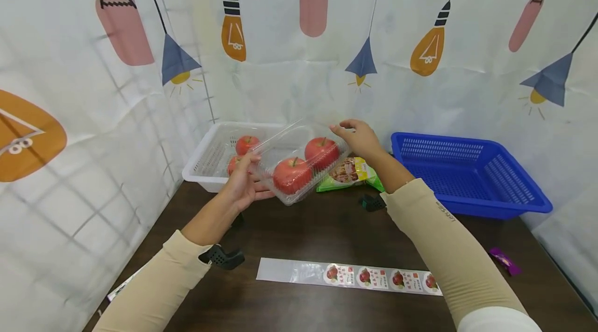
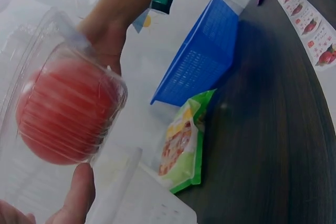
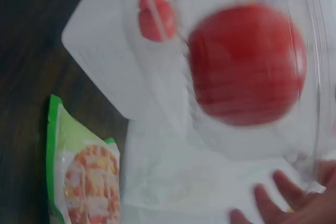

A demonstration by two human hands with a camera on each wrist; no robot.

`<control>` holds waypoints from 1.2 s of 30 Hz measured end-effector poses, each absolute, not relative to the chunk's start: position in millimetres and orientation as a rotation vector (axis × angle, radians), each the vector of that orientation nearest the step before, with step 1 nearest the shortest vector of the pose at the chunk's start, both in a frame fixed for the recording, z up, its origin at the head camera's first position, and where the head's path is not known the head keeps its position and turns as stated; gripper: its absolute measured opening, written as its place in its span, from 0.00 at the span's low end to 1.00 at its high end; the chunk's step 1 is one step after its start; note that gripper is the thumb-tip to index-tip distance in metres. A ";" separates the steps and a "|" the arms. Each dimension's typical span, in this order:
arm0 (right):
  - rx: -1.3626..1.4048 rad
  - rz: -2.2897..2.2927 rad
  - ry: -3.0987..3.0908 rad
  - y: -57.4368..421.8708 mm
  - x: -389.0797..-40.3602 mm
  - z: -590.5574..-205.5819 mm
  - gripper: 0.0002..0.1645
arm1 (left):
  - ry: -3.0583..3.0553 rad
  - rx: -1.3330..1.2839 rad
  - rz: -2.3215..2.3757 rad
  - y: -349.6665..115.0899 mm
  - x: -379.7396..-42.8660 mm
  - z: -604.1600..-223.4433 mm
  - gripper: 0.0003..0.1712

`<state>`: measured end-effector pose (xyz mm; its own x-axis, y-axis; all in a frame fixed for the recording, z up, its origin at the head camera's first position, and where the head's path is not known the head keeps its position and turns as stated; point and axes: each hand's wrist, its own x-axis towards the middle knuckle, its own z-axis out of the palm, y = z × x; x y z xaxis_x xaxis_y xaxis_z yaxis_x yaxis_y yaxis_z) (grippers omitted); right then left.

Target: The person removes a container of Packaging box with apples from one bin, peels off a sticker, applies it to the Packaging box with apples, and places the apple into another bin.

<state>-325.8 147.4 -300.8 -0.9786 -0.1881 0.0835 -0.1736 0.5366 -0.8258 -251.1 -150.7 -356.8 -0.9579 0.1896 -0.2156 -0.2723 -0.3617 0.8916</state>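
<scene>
A clear plastic clamshell box (image 1: 283, 146) with two red apples (image 1: 292, 175) in it is held up, tilted, above the dark table. My left hand (image 1: 238, 187) grips its left end, thumb on the near side and the other fingers toward the underside. At the far right corner my right hand (image 1: 359, 137) pinches the rim between thumb and forefinger. One apple (image 2: 65, 114) shows through the ribbed wall in the left wrist view. From the right wrist, the other fingers (image 3: 283, 187) are seen spread away from the box, blurred.
Behind stands a white basket (image 1: 205, 166) with more apples. A green snack bag (image 1: 350, 174) lies beside it, and a blue basket (image 1: 472, 176) is at the right. A strip of apple stickers (image 1: 350, 276) lies in front; a small purple packet (image 1: 503, 261) is at the right.
</scene>
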 end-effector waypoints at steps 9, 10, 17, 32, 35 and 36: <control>-0.222 -1.463 2.406 176.3 -322.7 -307.6 0.40 | 1.595 0.009 2.290 -143.0 -253.5 -357.0 0.23; -0.228 -1.478 2.382 179.3 -321.1 -310.0 0.38 | 1.597 0.011 2.275 -141.9 -254.0 -357.0 0.25; -0.277 -1.548 2.282 204.3 -303.1 -321.7 0.37 | 1.613 0.018 2.151 -134.0 -254.4 -356.9 0.31; -0.175 -1.559 2.532 244.9 -237.4 -355.4 0.29 | 1.512 0.116 2.143 -112.3 -230.8 -379.6 0.25; -0.149 -1.636 2.511 250.8 -231.3 -356.8 0.29 | 1.543 0.139 2.149 -106.0 -229.6 -379.1 0.22; -0.138 -1.658 2.509 252.5 -229.6 -356.9 0.29 | 1.557 0.142 2.147 -103.8 -229.9 -378.3 0.23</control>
